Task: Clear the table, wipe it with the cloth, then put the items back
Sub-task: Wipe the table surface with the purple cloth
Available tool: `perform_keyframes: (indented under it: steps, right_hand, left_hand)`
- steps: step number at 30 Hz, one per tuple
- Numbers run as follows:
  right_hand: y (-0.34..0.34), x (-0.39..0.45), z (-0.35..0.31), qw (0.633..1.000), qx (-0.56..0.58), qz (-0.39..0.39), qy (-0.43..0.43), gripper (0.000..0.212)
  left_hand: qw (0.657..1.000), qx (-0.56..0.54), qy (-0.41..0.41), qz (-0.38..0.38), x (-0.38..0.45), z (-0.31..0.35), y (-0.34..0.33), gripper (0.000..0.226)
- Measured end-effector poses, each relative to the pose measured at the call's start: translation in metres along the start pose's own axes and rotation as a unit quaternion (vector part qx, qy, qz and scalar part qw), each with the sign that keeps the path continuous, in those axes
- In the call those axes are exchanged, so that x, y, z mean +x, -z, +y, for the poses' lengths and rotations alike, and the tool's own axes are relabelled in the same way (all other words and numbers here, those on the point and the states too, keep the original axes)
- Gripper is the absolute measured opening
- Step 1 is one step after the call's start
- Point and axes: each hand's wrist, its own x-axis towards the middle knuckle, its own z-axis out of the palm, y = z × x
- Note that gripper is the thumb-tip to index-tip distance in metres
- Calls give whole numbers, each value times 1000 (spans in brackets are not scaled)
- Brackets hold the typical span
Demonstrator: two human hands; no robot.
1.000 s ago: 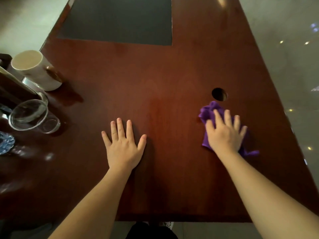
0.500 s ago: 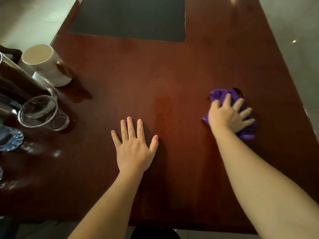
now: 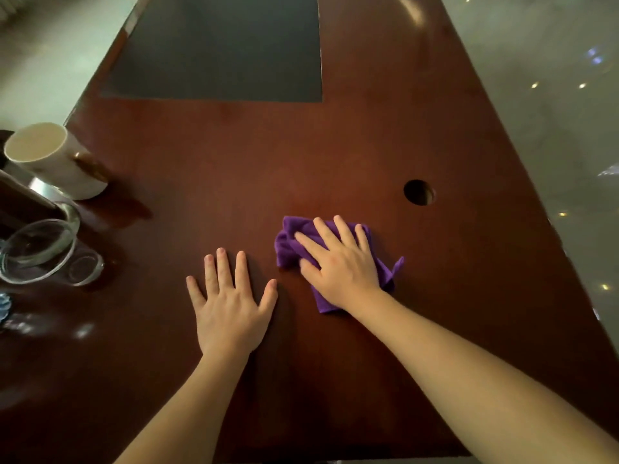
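A: Where is the purple cloth (image 3: pixel 335 259) just now?

B: A little to the 4 o'clock side of the middle of the dark red-brown table (image 3: pixel 234 155), crumpled flat on the wood. The right hand (image 3: pixel 338 262) lies on top of it, palm down, fingers stretched out and slightly spread. It presses the cloth rather than gripping it; nothing is closed inside the hand.

A: And the other hand?

B: The left hand (image 3: pixel 231 306) is flat on the bare wood, at 8 o'clock from the cloth and just beside it, fingers spread wide and thumb out. It holds nothing. Its thumb is near the right hand's thumb, but the two stay apart.

A: What else is on the table?

B: At 1 o'clock from the cloth there is a round hole (image 3: pixel 418 192) in the tabletop, a short way off and not covered. At 12 o'clock, at the far end, a dark grey rectangular inset panel (image 3: pixel 221 48) is set in the surface. Over at 9 o'clock, along the left edge, stand a white mug (image 3: pixel 53 162) with a brown handle and, nearer, a clear drinking glass (image 3: pixel 43 252). Between them something dark with a shiny metal edge (image 3: pixel 43 192) comes in from the left; I cannot tell what it is.

A: Anything close to the cloth?

B: Only the two hands.
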Motion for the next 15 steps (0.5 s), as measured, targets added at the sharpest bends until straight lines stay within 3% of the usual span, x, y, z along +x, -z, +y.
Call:
perform_keyframes:
  steps: [3,6,9,11,15]
  right_hand:
    - [5,-10,51,990,1,50,-131,50]
    - [12,-22,107,955,28,86,-284,48]
    - [15,-26,116,939,65,139,-309,45]
    - [19,-26,110,913,120,225,-318,41]
    - [32,-21,89,802,331,354,-349,46]
  left_hand:
    - [1000,-8,3,-1,-1,0,0,85]
    - [1000,-10,1,2,-2,0,0,86]
    - [1000,-11,-1,4,-1,0,0,86]
    - [1000,-11,-2,5,-2,1,1,86]
    - [1000,-16,0,-1,-4,2,4,86]
